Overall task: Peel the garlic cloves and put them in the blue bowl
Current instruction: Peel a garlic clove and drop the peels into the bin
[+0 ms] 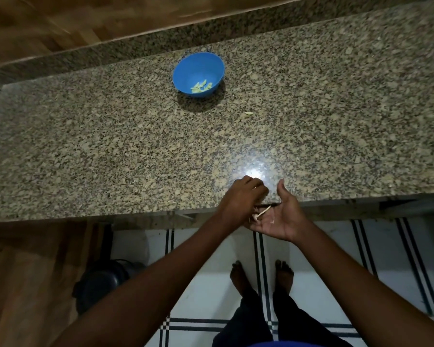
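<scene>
Down at the near edge of the counter [110, 146], both hands meet just over the rim. The right hand [278, 219] lies palm up with its fingers loosely spread and the thumb pointing away from the body; a few pale scraps of garlic skin [262, 213] rest on the palm, near the fingers. The left hand [241, 199] hangs knuckles up just beside it, its fingers curled down toward those scraps (what it pinches, if anything, is hidden under the knuckles, so I cannot tell whether it grips).

Well beyond both hands, toward the back wall and a little to the left, stands the blue bowl [186, 71], with several peeled garlic cloves [201, 86] lying at its bottom. One more pale piece [248, 113] lies alone on the counter between the hands and the bowl, nearer the bowl, to its right. Below the hands, past the counter's edge, are bare feet [238, 274] on a white tiled floor [206, 271] with dark stripes.
</scene>
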{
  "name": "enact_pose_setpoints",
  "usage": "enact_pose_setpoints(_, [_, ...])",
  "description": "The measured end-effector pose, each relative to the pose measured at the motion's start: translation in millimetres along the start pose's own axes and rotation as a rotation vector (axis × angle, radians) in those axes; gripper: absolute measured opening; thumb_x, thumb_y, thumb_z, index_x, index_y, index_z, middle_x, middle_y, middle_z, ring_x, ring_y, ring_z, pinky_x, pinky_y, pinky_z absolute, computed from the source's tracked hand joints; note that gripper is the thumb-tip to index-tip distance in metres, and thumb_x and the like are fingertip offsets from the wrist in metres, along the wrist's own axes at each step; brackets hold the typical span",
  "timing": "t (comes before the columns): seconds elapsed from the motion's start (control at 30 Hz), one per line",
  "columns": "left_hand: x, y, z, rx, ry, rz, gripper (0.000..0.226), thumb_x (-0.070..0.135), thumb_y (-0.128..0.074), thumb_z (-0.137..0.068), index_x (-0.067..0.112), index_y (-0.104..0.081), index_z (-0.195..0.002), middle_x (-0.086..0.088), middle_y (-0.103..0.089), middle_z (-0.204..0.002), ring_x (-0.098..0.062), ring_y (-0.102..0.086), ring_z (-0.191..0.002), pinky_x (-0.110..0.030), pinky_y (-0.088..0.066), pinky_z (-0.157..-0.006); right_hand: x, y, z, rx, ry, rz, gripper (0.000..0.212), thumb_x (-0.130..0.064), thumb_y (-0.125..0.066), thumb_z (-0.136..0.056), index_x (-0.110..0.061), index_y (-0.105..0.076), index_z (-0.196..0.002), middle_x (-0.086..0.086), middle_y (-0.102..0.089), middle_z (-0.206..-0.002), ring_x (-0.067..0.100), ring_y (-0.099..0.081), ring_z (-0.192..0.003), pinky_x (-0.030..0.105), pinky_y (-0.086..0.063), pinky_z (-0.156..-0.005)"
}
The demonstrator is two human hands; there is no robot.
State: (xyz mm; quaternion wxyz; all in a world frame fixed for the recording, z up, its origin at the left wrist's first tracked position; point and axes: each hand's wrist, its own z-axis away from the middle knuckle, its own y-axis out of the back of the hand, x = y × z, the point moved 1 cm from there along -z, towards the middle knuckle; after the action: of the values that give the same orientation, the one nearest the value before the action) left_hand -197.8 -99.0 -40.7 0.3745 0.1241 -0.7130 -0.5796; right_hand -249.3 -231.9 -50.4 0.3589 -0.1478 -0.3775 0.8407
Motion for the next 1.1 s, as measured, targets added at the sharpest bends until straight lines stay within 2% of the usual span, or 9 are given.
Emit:
enact_pose_setpoints(0.13, [-8, 11, 26, 0.043, 0.024, -0.018, 0.019, 0.011, -0.067, -0.071, 0.008, -0.070, -0.090, -0.008, -0.064, -0.087, -0.028, -0.058, -0.079, -0.039, -0.047, -0.068, 1, 1, 0, -0.002, -0.013, -0.014, 0.116, -0.087, -0.052, -0.073, 0.012, -0.048, -0.133, 0.033, -0.058, -0.131, 0.047, -0.062, -0.114, 0.057, -0.045, -0.102])
enact_pose_setpoints(0.2, [-3, 15, 14, 0.091, 0.095, 0.035, 0.021, 0.006, -0.070, -0.072, 0.008, -0.072, -0.093, -0.008, -0.066, -0.090, -0.028, -0.059, -0.083, -0.036, -0.048, -0.067, 1, 2, -1, -0.005, -0.011, -0.030, 0.116, -0.087, -0.053, -0.073, 0.010, -0.048, -0.134, 0.031, -0.059, -0.131, 0.046, -0.060, -0.118, 0.057, -0.043, -0.106])
enact_pose_setpoints(0.3, [12, 9, -23, 0.100, 0.057, 0.029, 0.033, 0.009, -0.070, -0.080, 0.003, -0.070, -0.112, -0.013, -0.067, -0.110, -0.032, -0.060, -0.099, -0.037, -0.050, -0.079, 1, 1, 0, -0.010, 0.009, -0.001, 0.109, -0.087, -0.053, -0.074, -0.002, -0.049, -0.142, 0.023, -0.061, -0.134, 0.040, -0.058, -0.123, 0.057, -0.041, -0.107])
enact_pose_setpoints(0.4, [29, 5, -37, 0.043, 0.012, 0.032, 0.030, 0.018, -0.059, -0.083, 0.004, -0.069, -0.107, -0.012, -0.067, -0.110, -0.031, -0.059, -0.103, -0.039, -0.048, -0.080, 0, -2, 2, 0.011, 0.045, 0.021, 0.093, -0.080, -0.055, -0.077, -0.019, -0.049, -0.146, 0.014, -0.061, -0.138, 0.036, -0.054, -0.130, 0.058, -0.041, -0.106])
enact_pose_setpoints(0.57, [5, 5, 14, 0.063, 0.024, -0.015, 0.025, 0.017, -0.071, -0.075, 0.006, -0.068, -0.097, -0.009, -0.066, -0.095, -0.027, -0.060, -0.087, -0.040, -0.047, -0.071, 3, 0, -1, 0.055, 0.025, 0.004, 0.122, -0.095, -0.042, -0.068, 0.007, -0.050, -0.135, 0.029, -0.061, -0.128, 0.045, -0.062, -0.115, 0.058, -0.049, -0.096])
enact_pose_setpoints(0.7, [-3, 12, 32, 0.049, 0.107, -0.024, 0.019, 0.015, -0.064, -0.074, 0.009, -0.071, -0.091, -0.006, -0.068, -0.092, -0.027, -0.062, -0.084, -0.038, -0.050, -0.066, 3, 2, -3, 0.046, 0.029, 0.036, 0.124, -0.096, -0.037, -0.069, 0.009, -0.048, -0.133, 0.034, -0.059, -0.129, 0.050, -0.062, -0.113, 0.058, -0.045, -0.103])
enact_pose_setpoints(0.77, [-1, 14, 29, 0.025, 0.179, -0.040, 0.016, 0.014, -0.061, -0.071, 0.010, -0.069, -0.083, -0.006, -0.066, -0.086, -0.029, -0.060, -0.079, -0.039, -0.050, -0.061, 3, 1, -2, 0.043, 0.026, 0.061, 0.125, -0.096, -0.035, -0.069, 0.010, -0.048, -0.133, 0.034, -0.060, -0.128, 0.048, -0.064, -0.111, 0.055, -0.048, -0.097])
enact_pose_setpoints(0.87, [4, 19, 29, -0.004, 0.325, -0.065, 0.011, 0.001, -0.071, -0.065, 0.006, -0.068, -0.074, -0.011, -0.064, -0.078, -0.034, -0.061, -0.072, -0.037, -0.050, -0.053, 1, 1, 0, 0.045, 0.017, 0.079, 0.125, -0.095, -0.035, -0.071, 0.015, -0.048, -0.129, 0.036, -0.059, -0.128, 0.048, -0.064, -0.111, 0.054, -0.049, -0.095])
enact_pose_setpoints(1.1, [1, 41, 5, -0.183, 0.530, -0.024, 0.023, 0.003, -0.069, -0.078, 0.014, -0.080, -0.094, -0.007, -0.077, -0.096, -0.027, -0.070, -0.090, -0.030, -0.052, -0.081, 18, -5, -16, -0.039, -0.031, 0.083, 0.112, -0.085, -0.053, -0.076, 0.014, -0.051, -0.130, 0.028, -0.055, -0.136, 0.042, -0.051, -0.131, 0.057, -0.039, -0.110])
